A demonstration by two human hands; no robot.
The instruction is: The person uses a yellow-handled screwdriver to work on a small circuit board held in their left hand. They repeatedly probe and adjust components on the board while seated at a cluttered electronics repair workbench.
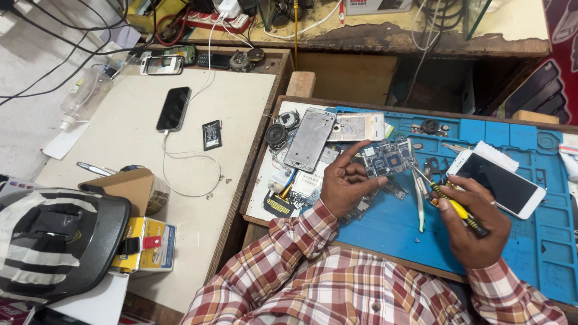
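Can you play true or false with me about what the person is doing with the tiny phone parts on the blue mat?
1. The left hand holds a small circuit board in its fingers. True.
2. The right hand holds a hammer. False: it holds a thin screwdriver with a yellow and black handle.
3. A white phone lies on the blue mat, beside the right hand. True.
4. The black phone on the pale table has no cable. False: a white cable runs from its lower end.
5. The person wears a plain green shirt. False: the sleeves are checked in red, white and brown.
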